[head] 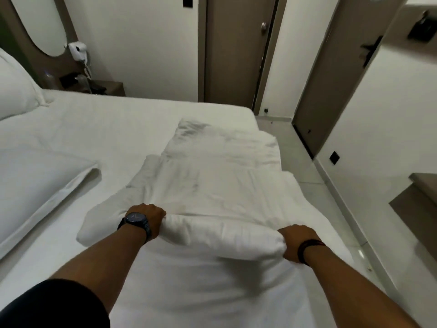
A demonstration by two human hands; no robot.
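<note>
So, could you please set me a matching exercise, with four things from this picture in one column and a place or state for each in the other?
Things:
1. left hand
2. right hand
3. pillow
4. hair dryer

Places or states:
A. mounted up beyond the far left corner of the bed
B. grips one end of the rolled duvet, with a watch on its wrist
C. lies flat, left of the duvet
D. grips the roll's end nearer the floor

Pairs: 1-B, 2-D, 3-C, 4-A

A pillow [40, 183] lies left on the bed [118, 129], with a wall hair dryer [79, 50] and brown door [234, 50] beyond.
</note>
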